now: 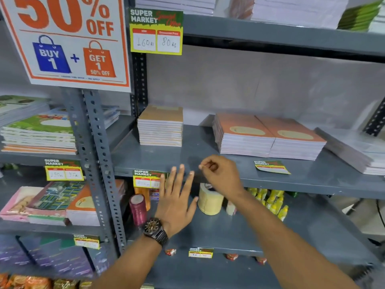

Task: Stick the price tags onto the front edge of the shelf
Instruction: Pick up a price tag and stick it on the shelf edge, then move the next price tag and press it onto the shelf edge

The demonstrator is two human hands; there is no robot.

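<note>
A person's two bare forearms reach up from the bottom of the frame toward a grey metal shelf (208,161) stocked with stationery. The left hand (177,197), a dark metal wristwatch (155,230) on its wrist, is spread flat with fingers splayed and grasps nothing; its fingertips lie at the shelf's front edge, just right of a green-and-yellow "Super Market" price tag (146,178) already fixed to that edge. The right hand (220,174), just right of the left and also at the front edge, has thumb and forefinger pinched together; whether anything is held between them cannot be told. Below the shelf edge, behind the hands, stand a beige roll of tape (210,202) and a maroon roll (138,209). A second, loose green price tag (271,167) lies flat on top of the shelf, to the right of the right hand and near the front edge. Farther back on the shelf sit a stack of tan-covered notebooks (160,126) and two side-by-side stacks of orange-covered notebooks (268,136). Above and to the left of the shelf hangs an orange-and-white "50% OFF" poster (68,38), with another filled-in price tag (156,32) beside it.
</note>
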